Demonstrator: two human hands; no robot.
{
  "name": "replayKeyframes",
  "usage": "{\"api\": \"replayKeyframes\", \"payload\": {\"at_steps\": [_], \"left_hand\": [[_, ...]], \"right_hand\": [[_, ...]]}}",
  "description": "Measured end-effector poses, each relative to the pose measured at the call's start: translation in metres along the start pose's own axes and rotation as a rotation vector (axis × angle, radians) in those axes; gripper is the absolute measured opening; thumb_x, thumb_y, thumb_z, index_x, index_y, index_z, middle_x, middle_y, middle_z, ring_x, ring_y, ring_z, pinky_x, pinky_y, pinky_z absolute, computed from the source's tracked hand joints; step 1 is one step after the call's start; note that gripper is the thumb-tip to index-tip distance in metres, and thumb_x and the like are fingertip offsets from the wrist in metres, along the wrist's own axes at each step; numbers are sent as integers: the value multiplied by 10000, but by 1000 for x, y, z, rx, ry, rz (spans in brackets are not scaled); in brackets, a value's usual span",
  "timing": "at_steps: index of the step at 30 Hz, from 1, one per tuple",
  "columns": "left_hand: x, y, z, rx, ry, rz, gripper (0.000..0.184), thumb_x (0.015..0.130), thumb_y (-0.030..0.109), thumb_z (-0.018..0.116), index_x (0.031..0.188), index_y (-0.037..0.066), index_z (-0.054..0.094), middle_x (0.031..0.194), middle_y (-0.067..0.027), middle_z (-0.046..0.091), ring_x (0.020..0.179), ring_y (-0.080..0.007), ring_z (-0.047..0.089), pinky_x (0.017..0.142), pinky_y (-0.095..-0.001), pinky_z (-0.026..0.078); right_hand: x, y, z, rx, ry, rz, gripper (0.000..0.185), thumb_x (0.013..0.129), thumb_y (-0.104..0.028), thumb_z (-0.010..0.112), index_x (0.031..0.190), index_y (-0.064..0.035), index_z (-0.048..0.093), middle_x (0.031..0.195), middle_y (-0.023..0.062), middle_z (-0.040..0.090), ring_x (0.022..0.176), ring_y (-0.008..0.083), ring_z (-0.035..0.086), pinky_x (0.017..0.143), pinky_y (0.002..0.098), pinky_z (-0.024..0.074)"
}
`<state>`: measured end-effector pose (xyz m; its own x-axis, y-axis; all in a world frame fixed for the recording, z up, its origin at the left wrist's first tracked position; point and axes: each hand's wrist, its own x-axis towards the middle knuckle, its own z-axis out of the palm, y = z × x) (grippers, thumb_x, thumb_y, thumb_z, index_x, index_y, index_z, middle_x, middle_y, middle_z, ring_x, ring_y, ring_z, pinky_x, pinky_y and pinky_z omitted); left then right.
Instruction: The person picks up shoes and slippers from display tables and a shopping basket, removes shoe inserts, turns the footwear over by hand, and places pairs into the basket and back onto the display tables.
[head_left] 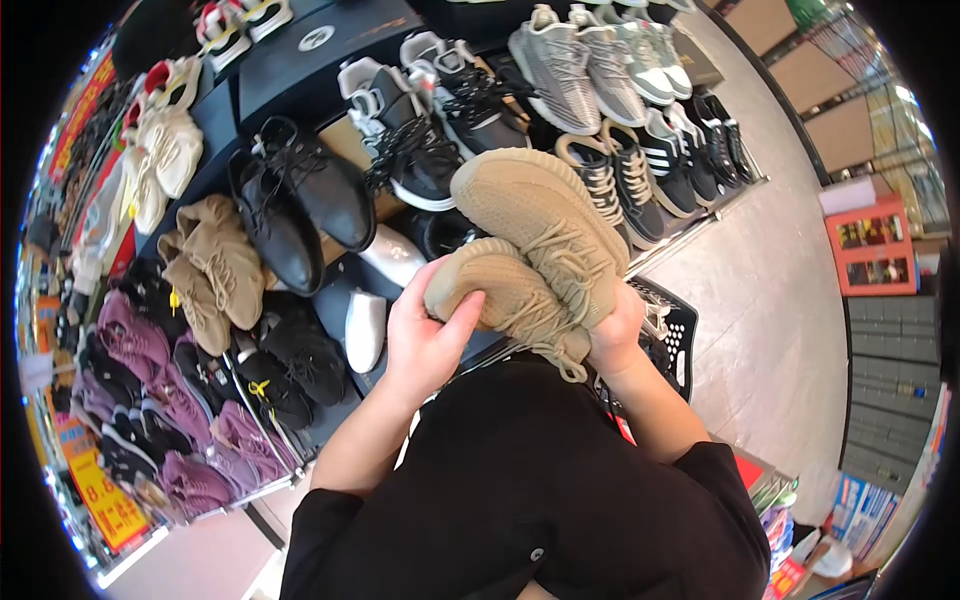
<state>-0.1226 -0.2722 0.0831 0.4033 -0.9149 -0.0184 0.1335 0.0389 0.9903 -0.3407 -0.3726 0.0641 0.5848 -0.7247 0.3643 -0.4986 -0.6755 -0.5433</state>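
Note:
Two tan knit sneakers are held in front of my body, side by side and touching. My left hand (432, 335) is closed around the toe of the nearer tan sneaker (500, 290), with the thumb pressed on its upper. My right hand (617, 325) grips at the heel end of the farther tan sneaker (545, 220); most of its fingers are hidden behind the shoe. The laces of both sneakers hang loose toward me. Beyond my left hand lie a pair of black leather shoes (320, 185) and a white shoe (366, 330).
Rows of shoes cover the display rack, including grey sneakers (565, 75), purple sneakers (135, 330) and another tan pair (215, 265). A black perforated basket (680, 335) stands right of my hands. Tiled floor (750, 300) and a red box (872, 250) appear at right.

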Motion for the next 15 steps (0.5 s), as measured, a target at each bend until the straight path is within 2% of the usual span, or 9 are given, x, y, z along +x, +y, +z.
{"api": "replayKeyframes", "payload": {"at_steps": [1,3,6,7,8,10,12,14,15], "left_hand": [[-2,6,4,9,40,20,411,824,58,713,1199,-25,566,1028,-75,675,945,-127,625,849,-278,495],[-4,7,-2,112,44,47,406,824,60,711,1194,-25,567,1026,-85,678,936,-131,630,840,-279,499],[-6,3,-5,199,50,96,389,825,71,709,1177,-27,573,1011,-107,685,903,-140,648,806,-278,509],[-7,3,-6,184,47,75,396,828,76,707,1185,-26,568,1019,-105,684,918,-139,645,817,-279,505],[-8,3,-6,169,44,54,403,832,81,706,1194,-25,563,1026,-104,682,933,-139,641,828,-281,501],[-10,-4,-4,142,34,31,416,842,110,702,1208,-22,553,1053,-116,674,956,-155,640,844,-295,500],[-14,-10,-9,117,41,14,431,852,139,698,1222,-20,543,1079,-128,665,979,-171,638,860,-309,499],[-19,-15,-16,356,-98,-114,488,865,219,692,1256,-15,518,1137,-166,634,1018,-230,632,878,-342,498],[-25,-31,-20,468,-44,-95,513,871,200,684,1300,-6,492,1079,-138,616,910,-199,609,790,-316,506]], "right_hand": [[1,2,1,0,5,-49,303,879,-166,606,1086,50,656,1055,158,688,911,271,679,802,334,524],[3,4,3,11,-6,-108,302,879,-163,607,1085,53,656,1051,164,686,912,280,677,808,336,523],[4,3,4,228,-72,132,342,914,-192,549,1114,73,632,1059,162,682,941,248,666,830,333,515],[2,11,7,-86,-36,-170,377,927,-219,518,1138,78,619,1094,162,672,986,221,646,858,320,499],[3,12,7,-77,-43,-177,377,927,-219,518,1138,78,619,1094,162,672,986,221,646,858,320,499],[10,4,1,260,-164,184,360,907,-184,533,1139,78,619,1105,159,665,995,223,639,863,315,497],[-1,27,7,214,-211,173,353,894,-150,539,1145,88,612,1125,149,657,1005,227,630,872,320,494],[1,29,8,907,-62,747,350,894,-126,520,1145,102,605,1152,141,644,1027,234,622,882,325,493],[-6,49,17,464,-9,357,275,780,-89,703,1041,-2,686,1045,147,678,924,284,659,804,317,508]]}}
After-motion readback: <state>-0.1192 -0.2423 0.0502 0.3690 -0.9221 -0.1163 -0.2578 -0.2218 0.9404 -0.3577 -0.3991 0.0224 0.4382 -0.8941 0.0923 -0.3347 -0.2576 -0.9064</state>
